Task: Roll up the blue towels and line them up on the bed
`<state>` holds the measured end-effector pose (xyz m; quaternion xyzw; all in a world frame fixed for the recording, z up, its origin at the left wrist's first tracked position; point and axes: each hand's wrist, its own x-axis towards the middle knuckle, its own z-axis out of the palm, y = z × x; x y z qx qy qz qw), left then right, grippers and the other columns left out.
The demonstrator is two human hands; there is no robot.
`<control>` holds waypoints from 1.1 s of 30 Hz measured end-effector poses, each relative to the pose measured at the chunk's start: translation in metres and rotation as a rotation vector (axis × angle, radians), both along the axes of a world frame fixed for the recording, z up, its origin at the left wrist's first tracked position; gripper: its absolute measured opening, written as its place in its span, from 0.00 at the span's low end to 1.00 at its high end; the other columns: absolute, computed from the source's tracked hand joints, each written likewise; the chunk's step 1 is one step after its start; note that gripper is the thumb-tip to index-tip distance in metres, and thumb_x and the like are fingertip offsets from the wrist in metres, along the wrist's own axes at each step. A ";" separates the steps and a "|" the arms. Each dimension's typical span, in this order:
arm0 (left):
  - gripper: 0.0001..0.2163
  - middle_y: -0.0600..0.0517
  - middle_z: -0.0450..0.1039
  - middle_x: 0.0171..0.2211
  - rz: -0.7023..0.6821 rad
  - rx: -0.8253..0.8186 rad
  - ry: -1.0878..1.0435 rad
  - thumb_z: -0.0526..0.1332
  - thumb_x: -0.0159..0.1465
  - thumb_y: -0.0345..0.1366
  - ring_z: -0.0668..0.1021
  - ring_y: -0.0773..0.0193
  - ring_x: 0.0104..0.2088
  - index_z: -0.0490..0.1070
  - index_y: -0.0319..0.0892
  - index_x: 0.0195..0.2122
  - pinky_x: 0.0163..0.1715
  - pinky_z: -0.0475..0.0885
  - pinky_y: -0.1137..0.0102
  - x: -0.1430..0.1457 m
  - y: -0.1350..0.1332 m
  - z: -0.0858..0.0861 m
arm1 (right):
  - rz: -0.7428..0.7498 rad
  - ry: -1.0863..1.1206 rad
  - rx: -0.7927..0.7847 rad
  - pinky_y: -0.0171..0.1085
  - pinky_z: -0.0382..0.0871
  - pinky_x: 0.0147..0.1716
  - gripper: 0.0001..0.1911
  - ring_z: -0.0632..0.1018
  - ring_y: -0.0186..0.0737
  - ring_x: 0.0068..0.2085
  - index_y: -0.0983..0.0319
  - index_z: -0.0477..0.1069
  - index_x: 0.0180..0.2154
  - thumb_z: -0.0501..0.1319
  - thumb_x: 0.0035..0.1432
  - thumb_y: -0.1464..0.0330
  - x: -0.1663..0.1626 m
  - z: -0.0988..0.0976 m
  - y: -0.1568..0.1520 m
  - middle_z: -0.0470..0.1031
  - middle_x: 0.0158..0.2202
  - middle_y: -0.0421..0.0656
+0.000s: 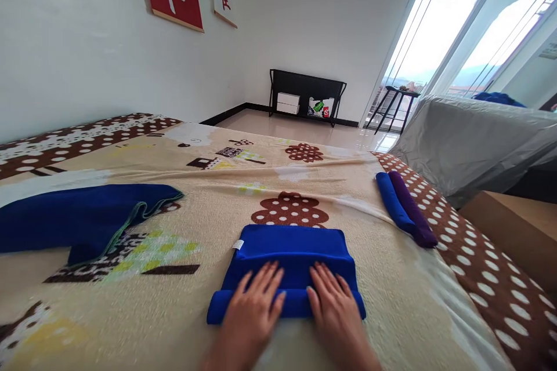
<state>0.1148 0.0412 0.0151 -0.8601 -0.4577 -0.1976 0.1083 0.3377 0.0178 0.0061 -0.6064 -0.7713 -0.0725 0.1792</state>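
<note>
Blue terry cloth is sitting right in the middle here: a folded royal-blue rectangular towel point(290, 255), partly rolled at its near edge, is lying on the beige patterned fleece blanket point(243, 185) that is covering the bed. Both hands are pressing down on that rolled near edge. The left hand point(255, 304) is lying flat with fingers spread and extended, palm on the roll, not clutching anything. The right hand point(333, 301) is doing the same just beside it, fingers straight and open, resting on the cloth. The two are sitting close together, nearly touching at the thumbs.

Well to the left of the folded towel, a loose dark-blue cloth with a green hem point(82, 217) is sprawling unfolded across the blanket. Off to the right of the folded towel, near the blanket's brown dotted border, a rolled blue towel point(393, 203) and a rolled purple towel point(413, 208) are lying side by side, touching. Beyond the folded towel, against the far wall, a black metal rack point(307, 95) is standing on the floor.
</note>
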 end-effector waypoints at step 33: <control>0.14 0.50 0.75 0.38 0.167 -0.214 -0.409 0.52 0.70 0.44 0.77 0.62 0.38 0.74 0.43 0.37 0.43 0.70 0.68 -0.082 0.167 0.014 | -0.134 0.331 -0.117 0.35 0.62 0.28 0.27 0.73 0.37 0.25 0.59 0.71 0.41 0.44 0.68 0.47 0.109 -0.003 0.152 0.71 0.23 0.37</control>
